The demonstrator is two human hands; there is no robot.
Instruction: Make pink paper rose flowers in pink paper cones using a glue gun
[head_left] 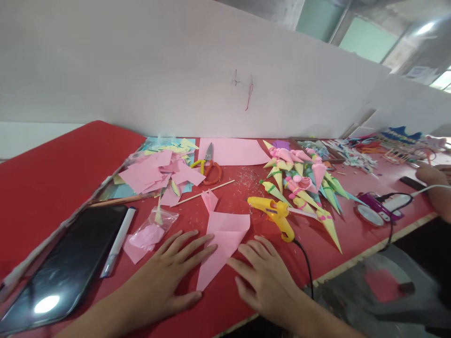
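- Lying flat on the red table [230, 303], the pink paper [221, 239] is found between the hands, tapered to a point at its near end.
- The left hand [169, 270] is laid open, its fingertips pressed on the paper's left side; by the right hand [268, 277], fingers loosely spread, the right edge is met. The hands are held apart, and nothing is gripped.
- A crease is seen across the far part, so shaping looks begun; the paper is judged only partly formed, unrolled and undecorated. How many folds are left cannot be told.
- To the right, a yellow glue gun [273, 210] is left lying untouched, beside decorated paper cones [329, 220] that look finished.
- Far left, pink paper scraps [151, 171] are heaped near the scissors [212, 170].
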